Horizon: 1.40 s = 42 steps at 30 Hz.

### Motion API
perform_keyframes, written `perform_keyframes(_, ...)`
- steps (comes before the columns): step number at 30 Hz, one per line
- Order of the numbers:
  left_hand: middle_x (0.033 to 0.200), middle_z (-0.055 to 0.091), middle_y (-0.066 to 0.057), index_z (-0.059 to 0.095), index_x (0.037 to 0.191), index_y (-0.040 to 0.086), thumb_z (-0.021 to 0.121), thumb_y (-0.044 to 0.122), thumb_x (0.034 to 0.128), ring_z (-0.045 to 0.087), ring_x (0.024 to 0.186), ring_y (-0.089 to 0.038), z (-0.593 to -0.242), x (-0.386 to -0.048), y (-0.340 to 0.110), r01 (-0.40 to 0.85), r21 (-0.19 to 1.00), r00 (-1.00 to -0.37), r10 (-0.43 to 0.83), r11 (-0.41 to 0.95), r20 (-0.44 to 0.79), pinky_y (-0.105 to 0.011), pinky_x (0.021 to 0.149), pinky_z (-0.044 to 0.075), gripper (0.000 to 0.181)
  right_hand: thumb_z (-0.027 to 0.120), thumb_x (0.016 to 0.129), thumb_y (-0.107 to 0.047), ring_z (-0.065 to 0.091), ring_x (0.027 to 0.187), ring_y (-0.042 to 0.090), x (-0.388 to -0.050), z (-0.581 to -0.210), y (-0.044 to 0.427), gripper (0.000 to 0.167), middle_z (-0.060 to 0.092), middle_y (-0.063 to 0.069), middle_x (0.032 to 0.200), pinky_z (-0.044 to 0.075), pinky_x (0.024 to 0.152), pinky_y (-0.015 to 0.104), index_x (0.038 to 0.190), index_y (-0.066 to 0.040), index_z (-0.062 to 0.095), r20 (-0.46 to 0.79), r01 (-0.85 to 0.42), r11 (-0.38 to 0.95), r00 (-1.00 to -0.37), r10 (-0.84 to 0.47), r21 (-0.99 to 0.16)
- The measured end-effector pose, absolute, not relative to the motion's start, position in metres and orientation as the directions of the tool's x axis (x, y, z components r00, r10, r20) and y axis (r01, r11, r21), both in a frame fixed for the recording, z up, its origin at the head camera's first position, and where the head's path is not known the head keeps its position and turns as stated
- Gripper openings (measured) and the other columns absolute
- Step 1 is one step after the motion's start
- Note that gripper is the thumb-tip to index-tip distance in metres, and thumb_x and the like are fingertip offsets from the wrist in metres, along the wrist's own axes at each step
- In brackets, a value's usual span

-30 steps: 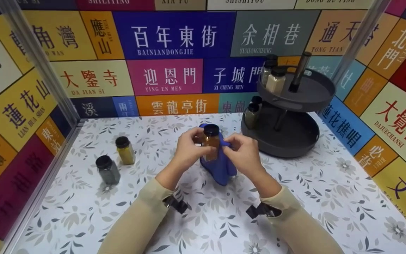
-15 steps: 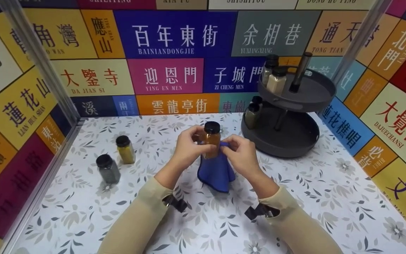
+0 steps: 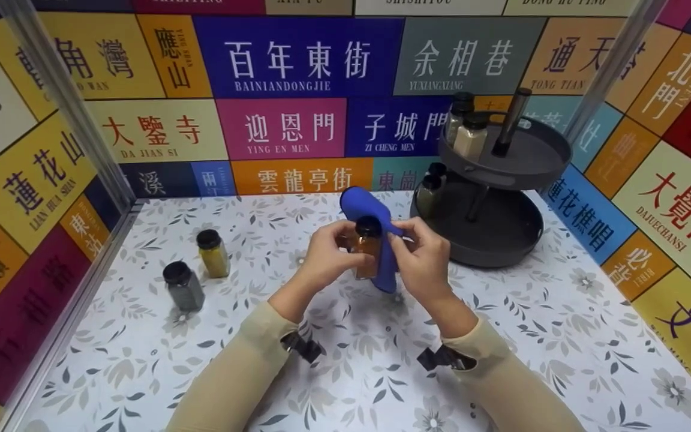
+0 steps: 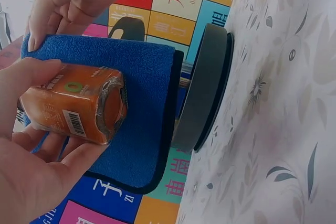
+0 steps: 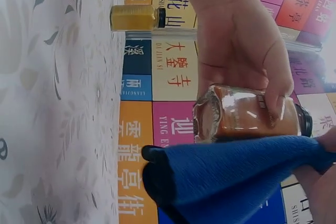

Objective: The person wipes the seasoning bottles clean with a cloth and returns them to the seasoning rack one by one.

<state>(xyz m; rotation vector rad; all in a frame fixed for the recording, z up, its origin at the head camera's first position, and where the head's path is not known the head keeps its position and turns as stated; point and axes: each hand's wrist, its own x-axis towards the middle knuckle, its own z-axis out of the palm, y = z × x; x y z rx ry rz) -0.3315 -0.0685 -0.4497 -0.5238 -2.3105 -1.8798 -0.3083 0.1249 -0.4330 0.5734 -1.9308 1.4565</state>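
A small glass spice jar point(image 3: 367, 255) with a black lid and orange-brown powder is raised over the table. My left hand point(image 3: 329, 255) holds it between thumb and fingers; a label with a barcode shows on the jar point(image 4: 73, 103) in the left wrist view. Close to its right side, my right hand point(image 3: 422, 257) pinches the edge of a blue cloth point(image 3: 387, 273) with dark edging. The cloth point(image 4: 144, 82) spreads behind the jar in the left wrist view. In the right wrist view it lies right against the jar point(image 5: 241, 111), though contact is hard to tell.
A jar of yellow powder point(image 3: 214, 263) and a jar with grey-green contents point(image 3: 185, 294) stand at the left on the floral tabletop point(image 3: 351, 372). A dark two-tier round rack point(image 3: 495, 249) stands back right, bearing several jars. Lettered panels point(image 3: 297, 60) wall the table.
The cloth hung below the jar half a second ago; now its far end sticks up behind the jar. Both hands and the jar have shifted slightly right, and the jar sits a little lower.
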Motion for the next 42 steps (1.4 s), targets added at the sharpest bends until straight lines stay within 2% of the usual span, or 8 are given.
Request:
perform_keyframes(6,0.105,0.073,-0.008,0.074,0.119,0.009,0.089,0.016,0.0746,0.071,0.096,-0.022,-0.451,-0.333,-0.071,0.347,0.923,-0.935,0.141,0.165,0.326,-0.031,0.083,0.059,0.047,0.075,0.09,0.0,0.078,0.085,0.019,-0.311,-0.436,0.125,0.006,0.08,0.01,0.09,0.058,0.071,0.018,0.094,-0.004,0.075,0.582,-0.536,0.442,-0.812,-0.038,-0.719)
perform_keyframes(9,0.103,0.072,-0.008,0.075,0.116,0.01,0.089,0.016,0.0749,0.071,0.096,-0.023,-0.449,-0.334,-0.073,0.36,0.92,-0.932,0.112,0.157,0.346,-0.032,0.083,0.058,0.044,0.073,0.088,-0.005,0.065,0.068,0.013,-0.311,-0.438,0.125,0.004,0.071,0.002,0.072,0.05,0.064,0.021,0.091,-0.007,0.075,0.517,-0.491,0.539,-0.848,-0.117,-0.685)
perform_keyframes(12,0.104,0.073,-0.007,0.076,0.115,0.012,0.089,0.016,0.075,0.072,0.098,-0.023,-0.446,-0.334,-0.075,0.359,0.921,-0.933,0.091,0.153,0.348,-0.034,0.085,0.06,0.043,0.071,0.087,-0.009,0.053,0.061,0.012,-0.311,-0.44,0.125,0.003,0.062,-0.003,0.065,0.044,0.061,0.026,0.088,-0.008,0.075,0.451,-0.465,0.586,-0.874,-0.182,-0.664)
perform_keyframes(17,0.105,0.073,-0.007,0.076,0.116,0.013,0.09,0.017,0.0757,0.071,0.099,-0.021,-0.441,-0.333,-0.076,0.354,0.923,-0.935,0.084,0.148,0.345,-0.039,0.089,0.061,0.043,0.073,0.089,-0.009,0.063,0.069,0.013,-0.31,-0.439,0.123,0.005,0.076,0.001,0.079,0.051,0.067,0.027,0.092,-0.007,0.076,0.393,-0.407,0.541,-0.908,-0.147,-0.736)
perform_keyframes(20,0.101,0.072,-0.007,0.076,0.115,0.011,0.09,0.016,0.0752,0.069,0.095,-0.02,-0.44,-0.331,-0.074,0.371,0.918,-0.928,0.1,0.139,0.36,-0.041,0.089,0.059,0.043,0.074,0.091,-0.007,0.073,0.081,0.014,-0.308,-0.437,0.122,0.006,0.081,0.006,0.091,0.055,0.073,0.023,0.096,-0.007,0.077,0.433,-0.413,0.48,-0.898,-0.074,-0.774)
perform_keyframes(27,0.097,0.07,-0.004,0.075,0.118,0.01,0.09,0.015,0.0747,0.065,0.088,-0.016,-0.449,-0.327,-0.062,0.389,0.909,-0.915,0.174,0.147,0.364,-0.039,0.084,0.057,0.046,0.072,0.092,0.008,0.079,0.093,0.022,-0.306,-0.431,0.127,0.009,0.081,0.017,0.1,0.062,0.077,0.02,0.1,0.004,0.074,0.656,-0.615,0.273,-0.749,0.089,-0.74)
perform_keyframes(30,0.098,0.072,-0.006,0.075,0.118,0.01,0.09,0.016,0.0744,0.067,0.089,-0.017,-0.452,-0.327,-0.059,0.376,0.915,-0.921,0.171,0.15,0.35,-0.04,0.085,0.058,0.047,0.071,0.093,0.009,0.08,0.096,0.024,-0.307,-0.429,0.13,0.009,0.08,0.018,0.102,0.063,0.08,0.022,0.101,0.005,0.073,0.683,-0.646,0.252,-0.724,0.095,-0.72)
perform_keyframes(42,0.103,0.075,-0.008,0.076,0.11,0.009,0.09,0.01,0.0711,0.075,0.099,-0.024,-0.488,-0.366,-0.082,0.291,0.919,-0.956,0.037,0.266,0.292,-0.038,0.091,0.061,0.041,0.073,0.097,-0.002,0.074,0.085,0.007,-0.322,-0.416,0.15,0.011,0.081,0.015,0.105,0.058,0.071,0.019,0.107,-0.002,0.076,0.468,-0.409,0.307,-0.871,0.15,-0.859)
